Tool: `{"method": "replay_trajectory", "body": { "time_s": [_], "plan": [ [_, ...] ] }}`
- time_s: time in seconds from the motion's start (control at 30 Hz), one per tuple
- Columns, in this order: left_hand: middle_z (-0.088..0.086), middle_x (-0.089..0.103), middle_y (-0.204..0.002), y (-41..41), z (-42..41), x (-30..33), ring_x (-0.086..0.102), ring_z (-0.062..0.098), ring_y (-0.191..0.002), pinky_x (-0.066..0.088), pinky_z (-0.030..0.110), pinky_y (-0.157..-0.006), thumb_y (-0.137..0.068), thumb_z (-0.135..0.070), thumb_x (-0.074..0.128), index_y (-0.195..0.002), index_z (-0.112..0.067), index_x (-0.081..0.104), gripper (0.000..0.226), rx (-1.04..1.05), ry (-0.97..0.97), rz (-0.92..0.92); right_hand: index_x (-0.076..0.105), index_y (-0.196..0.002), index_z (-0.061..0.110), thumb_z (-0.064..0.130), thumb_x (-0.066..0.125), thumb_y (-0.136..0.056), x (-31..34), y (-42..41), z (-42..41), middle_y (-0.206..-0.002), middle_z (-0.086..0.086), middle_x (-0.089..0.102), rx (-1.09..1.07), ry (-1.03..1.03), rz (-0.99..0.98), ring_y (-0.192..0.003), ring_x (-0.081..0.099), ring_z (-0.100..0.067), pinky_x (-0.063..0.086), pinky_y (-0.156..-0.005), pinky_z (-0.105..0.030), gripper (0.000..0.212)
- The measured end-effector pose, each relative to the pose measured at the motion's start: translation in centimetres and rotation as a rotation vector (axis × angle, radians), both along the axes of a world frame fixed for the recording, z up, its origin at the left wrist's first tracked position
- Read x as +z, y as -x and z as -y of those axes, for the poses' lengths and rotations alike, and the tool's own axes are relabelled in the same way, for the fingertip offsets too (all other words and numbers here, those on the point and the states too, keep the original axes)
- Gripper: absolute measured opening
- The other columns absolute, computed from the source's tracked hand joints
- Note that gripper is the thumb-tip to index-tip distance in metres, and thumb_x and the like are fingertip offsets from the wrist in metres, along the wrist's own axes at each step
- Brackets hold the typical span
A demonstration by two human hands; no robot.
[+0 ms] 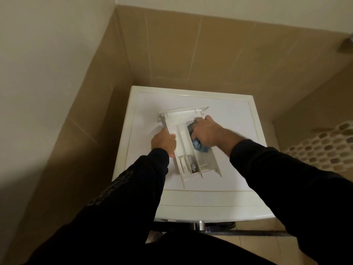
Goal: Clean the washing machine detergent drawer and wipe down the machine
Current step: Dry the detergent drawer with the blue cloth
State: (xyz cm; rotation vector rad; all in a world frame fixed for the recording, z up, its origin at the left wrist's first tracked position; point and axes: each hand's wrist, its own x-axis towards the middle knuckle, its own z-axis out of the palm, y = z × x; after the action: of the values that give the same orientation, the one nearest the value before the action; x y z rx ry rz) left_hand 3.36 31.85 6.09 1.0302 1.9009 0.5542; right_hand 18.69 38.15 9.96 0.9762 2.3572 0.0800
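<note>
The drawer (183, 142) is lying near-to-far on the machine (238, 115), the left hand (163, 140) gripping its left wall, the right hand (205, 133) pressing a clutched cloth (200, 147) into its right compartment.

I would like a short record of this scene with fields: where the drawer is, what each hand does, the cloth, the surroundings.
drawer place: detergent drawer is out of its slot and lies on top of the washing machine
left hand: left hand holds the drawer's left side wall
right hand: right hand presses a blue cloth into the right compartment
cloth: bunched, partly hidden under the hand
surroundings: beige tiled wall behind the machine
</note>
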Motion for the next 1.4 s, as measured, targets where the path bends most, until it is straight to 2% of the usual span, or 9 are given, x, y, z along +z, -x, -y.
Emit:
{"method": "replay_trajectory", "body": {
  "time_s": [0.17,0.4,0.5,0.67,0.77,0.93,1.1,1.2,1.4],
  "plan": [
    [0.011,0.069,-0.099,0.2,0.0,-0.1,0.070,0.030,-0.085,0.061,0.040,-0.076,-0.097,-0.018,0.051,-0.111,-0.012,0.055,0.016,-0.021,0.029,-0.022,0.064,-0.107,0.015,0.023,0.063,-0.086,0.8,1.5,0.6,-0.114,-0.007,0.064,-0.201,-0.255,-0.100,-0.107,0.056,-0.028,0.044,-0.084,-0.035,0.023],
    [0.009,0.066,-0.097,0.1,0.1,-0.3,0.070,0.029,-0.078,0.062,0.039,-0.066,-0.098,-0.019,0.048,-0.110,-0.015,0.056,0.016,0.042,0.016,0.049,0.068,-0.096,0.015,0.012,0.070,-0.074,-0.3,1.7,1.0,-0.097,-0.004,0.070,-0.314,-0.169,-0.144,-0.089,0.065,-0.025,0.049,-0.075,-0.031,0.022],
    [0.006,0.066,-0.099,0.2,0.0,-0.5,0.069,0.029,-0.080,0.060,0.033,-0.059,-0.097,-0.019,0.048,-0.109,-0.017,0.056,0.014,0.070,0.012,0.096,0.066,-0.102,0.019,0.021,0.070,-0.082,-1.2,1.7,1.3,-0.100,-0.003,0.067,-0.233,-0.237,-0.093,-0.095,0.061,-0.022,0.042,-0.074,-0.031,0.021],
    [0.010,0.066,-0.108,0.0,-0.6,-1.4,0.068,0.031,-0.093,0.060,0.044,-0.081,-0.098,-0.024,0.050,-0.121,-0.015,0.056,0.025,0.065,0.017,0.060,0.068,-0.111,0.022,0.031,0.067,-0.085,-2.2,0.6,2.1,-0.121,0.001,0.060,-0.210,-0.200,-0.141,-0.119,0.046,-0.023,0.039,-0.091,-0.036,0.027],
    [0.013,0.067,-0.107,0.1,-0.9,-1.6,0.068,0.033,-0.094,0.059,0.046,-0.082,-0.097,-0.022,0.051,-0.124,-0.014,0.054,0.028,0.040,0.046,0.072,0.069,-0.111,0.023,0.027,0.059,-0.088,-2.9,-0.3,3.6,-0.126,0.003,0.057,-0.197,-0.155,-0.151,-0.115,0.046,-0.024,0.036,-0.091,-0.038,0.026],
    [0.015,0.067,-0.109,-0.3,-1.4,-1.5,0.069,0.036,-0.094,0.060,0.047,-0.077,-0.096,-0.016,0.050,-0.122,-0.005,0.054,0.029,0.039,0.041,0.021,0.070,-0.086,0.024,0.020,0.066,-0.082,-3.4,-2.4,6.1,-0.098,0.007,0.064,-0.141,-0.126,-0.193,-0.095,0.052,-0.021,0.030,-0.083,-0.037,0.007],
    [0.018,0.065,-0.113,-0.4,-1.0,-1.4,0.068,0.037,-0.095,0.060,0.048,-0.077,-0.094,-0.017,0.051,-0.123,-0.005,0.055,0.031,0.082,0.009,-0.001,0.048,-0.049,0.025,0.005,0.079,-0.051,-3.9,-3.6,7.1,-0.055,0.010,0.055,-0.051,-0.104,-0.214,-0.066,0.052,-0.020,0.035,-0.070,-0.036,0.037],
    [0.014,0.065,-0.113,-0.2,-0.7,-1.6,0.067,0.034,-0.098,0.059,0.047,-0.082,-0.096,-0.016,0.049,-0.120,-0.006,0.055,0.027,0.037,0.042,-0.047,0.057,-0.050,0.023,0.007,0.081,-0.048,-3.6,-3.6,6.6,-0.056,0.010,0.055,0.048,-0.080,-0.237,-0.067,0.052,-0.019,0.035,-0.069,-0.037,0.029],
    [0.013,0.068,-0.110,-0.3,-1.3,-1.2,0.069,0.034,-0.096,0.058,0.045,-0.085,-0.096,-0.017,0.052,-0.116,-0.008,0.053,0.022,0.001,0.068,-0.077,0.070,-0.086,0.025,0.013,0.059,-0.082,-2.1,-3.0,6.3,-0.089,0.009,0.066,-0.022,0.001,-0.115,-0.095,0.051,-0.019,0.027,-0.091,-0.039,0.017]
  ]
}}
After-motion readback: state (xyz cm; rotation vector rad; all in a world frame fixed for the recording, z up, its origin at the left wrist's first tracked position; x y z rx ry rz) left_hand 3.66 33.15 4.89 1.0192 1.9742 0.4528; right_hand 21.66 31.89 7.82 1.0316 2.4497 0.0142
